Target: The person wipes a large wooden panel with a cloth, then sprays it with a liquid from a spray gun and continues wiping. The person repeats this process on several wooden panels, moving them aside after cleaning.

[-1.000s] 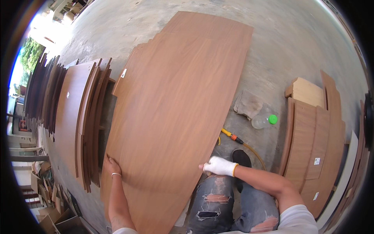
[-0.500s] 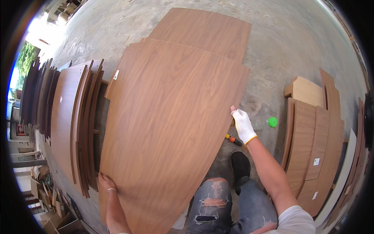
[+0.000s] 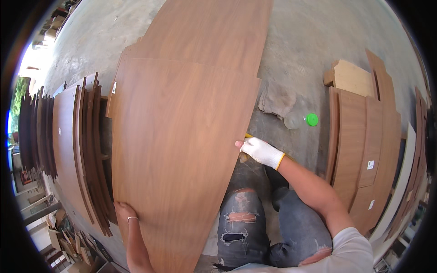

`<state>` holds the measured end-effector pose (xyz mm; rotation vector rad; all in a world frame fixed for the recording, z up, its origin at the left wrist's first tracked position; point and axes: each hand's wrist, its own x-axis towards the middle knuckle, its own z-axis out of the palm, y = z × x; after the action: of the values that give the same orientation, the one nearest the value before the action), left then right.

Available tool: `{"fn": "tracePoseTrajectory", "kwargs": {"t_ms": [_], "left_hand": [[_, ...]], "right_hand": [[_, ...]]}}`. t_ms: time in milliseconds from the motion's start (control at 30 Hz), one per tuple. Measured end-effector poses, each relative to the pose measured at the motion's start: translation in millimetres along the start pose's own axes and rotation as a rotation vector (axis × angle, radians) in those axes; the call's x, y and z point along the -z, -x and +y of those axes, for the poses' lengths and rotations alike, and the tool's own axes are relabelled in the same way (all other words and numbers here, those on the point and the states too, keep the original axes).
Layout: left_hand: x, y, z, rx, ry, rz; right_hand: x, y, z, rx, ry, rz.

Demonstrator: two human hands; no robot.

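A large brown wood-grain panel [image 3: 177, 141] lies lengthwise in front of me, on top of another brown panel [image 3: 209, 32] that sticks out at its far end. My bare left hand [image 3: 125, 211] holds the panel's left edge near me, its fingers partly hidden over that edge. On the opposite edge, my right hand [image 3: 260, 151] wears a white knitted glove. Its bare thumb tip presses on the top face, with the other fingers below the rim. A yellow piece of a tool [image 3: 248, 135] shows beside that glove, mostly covered.
Leaning stacks of brown boards [image 3: 66, 141] stand to the left. More stacked panels [image 3: 350, 132] stand on the right, with a pale wooden block [image 3: 350, 77] behind. A grey rag [image 3: 277, 98] and a clear bottle with a green cap [image 3: 312, 119] lie on the concrete floor.
The top panel has slid toward me and somewhat left, baring more of the panel beneath. My right hand has moved with its edge; the left keeps its hold. My view has shifted.
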<state>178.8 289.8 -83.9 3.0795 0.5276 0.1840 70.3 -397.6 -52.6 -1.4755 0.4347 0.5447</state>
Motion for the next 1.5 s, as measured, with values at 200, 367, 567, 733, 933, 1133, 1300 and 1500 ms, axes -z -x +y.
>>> {"fn": "tracePoseTrajectory", "kwargs": {"t_ms": [200,367,567,733,933,1133,1300,1500], "left_hand": [[7.0,-5.3,271.8,-0.711,0.133,-0.004],[16.7,15.0,480.0,-1.004,0.22,0.012],[16.6,32.8,596.9,-1.024,0.305,-0.015],[14.3,36.1,602.7,-1.0,0.301,0.008],[11.5,30.0,602.8,-0.946,0.288,-0.018],[10.1,30.3,605.3,-0.959,0.266,0.014],[11.9,29.7,602.6,-0.954,0.268,0.009],[13.8,31.8,602.7,-0.946,0.264,0.015]], "right_hand": [[-2.1,-9.1,30.5,-0.041,0.056,0.076],[-10.9,-2.8,15.5,-0.015,0.056,0.14],[-8.2,-6.0,26.4,-0.044,0.12,0.115],[-6.6,-14.6,46.7,-0.019,0.098,0.111],[26.2,-17.8,58.5,0.107,-0.27,-0.014],[63.1,-24.2,59.2,0.097,0.51,0.737],[80.3,-56.2,48.8,0.079,1.25,1.002],[95.5,-96.9,60.5,-0.298,1.482,0.852]]}}
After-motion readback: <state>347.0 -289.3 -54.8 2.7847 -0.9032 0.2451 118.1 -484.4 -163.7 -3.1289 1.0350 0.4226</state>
